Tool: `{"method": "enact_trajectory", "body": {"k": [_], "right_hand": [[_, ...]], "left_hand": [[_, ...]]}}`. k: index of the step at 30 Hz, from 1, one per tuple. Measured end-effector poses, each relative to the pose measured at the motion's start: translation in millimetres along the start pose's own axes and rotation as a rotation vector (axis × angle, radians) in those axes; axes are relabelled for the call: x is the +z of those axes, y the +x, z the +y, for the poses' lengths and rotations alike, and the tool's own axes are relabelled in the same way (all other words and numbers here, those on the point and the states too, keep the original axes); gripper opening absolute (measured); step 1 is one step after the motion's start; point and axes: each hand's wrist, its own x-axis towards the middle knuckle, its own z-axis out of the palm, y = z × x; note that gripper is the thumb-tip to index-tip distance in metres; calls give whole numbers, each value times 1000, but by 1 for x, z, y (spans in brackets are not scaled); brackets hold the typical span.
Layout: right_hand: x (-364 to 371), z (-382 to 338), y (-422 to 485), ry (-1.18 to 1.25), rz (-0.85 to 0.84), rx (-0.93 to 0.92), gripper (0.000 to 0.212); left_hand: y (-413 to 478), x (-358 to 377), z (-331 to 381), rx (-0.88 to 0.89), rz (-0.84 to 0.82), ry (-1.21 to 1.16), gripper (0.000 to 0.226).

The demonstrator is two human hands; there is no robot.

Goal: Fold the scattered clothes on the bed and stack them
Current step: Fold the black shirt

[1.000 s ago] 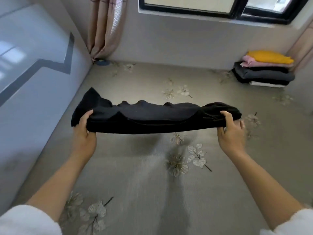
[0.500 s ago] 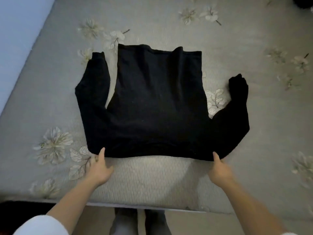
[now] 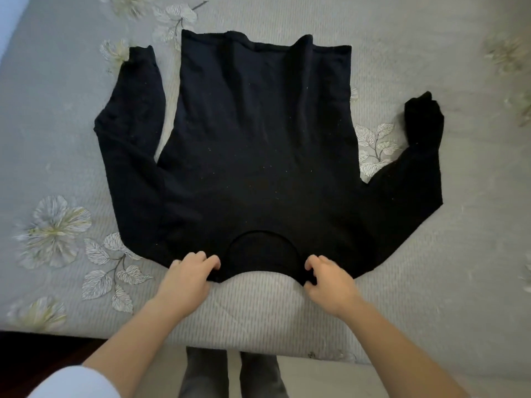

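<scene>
Currently: sweater (image 3: 258,156) flat on bed (image 3: 431,268), neck nearest; L hand (image 3: 188,275) & R hand (image 3: 327,278) fingers curled, prob. pinching collar edges to straighten.

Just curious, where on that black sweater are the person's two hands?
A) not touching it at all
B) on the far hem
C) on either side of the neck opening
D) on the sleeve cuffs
C: the left hand and right hand grip the near edge of the black sweater, one on each side of the round neck opening. The sleeves lie untouched on the bed.
</scene>
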Motion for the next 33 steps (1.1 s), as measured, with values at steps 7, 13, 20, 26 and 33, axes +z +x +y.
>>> {"method": "enact_trajectory", "body": {"k": [7, 13, 20, 26, 33], "right_hand": [[-20, 15, 10, 242, -53, 43, 20], [-77, 2, 76, 368, 183, 46, 16], [-166, -31, 203, 472, 534, 4, 18], [-208, -48, 307, 567, 736, 29, 33], [-243, -31, 386, 817, 826, 272, 57]], "left_hand": [[15, -18, 21, -166, -63, -188, 31], [87, -47, 24, -136, 289, -404, 24], [240, -123, -10, -197, 579, -436, 28], [353, -171, -38, -260, 717, -459, 39], [443, -202, -88, -651, 826, -933, 73]]}}
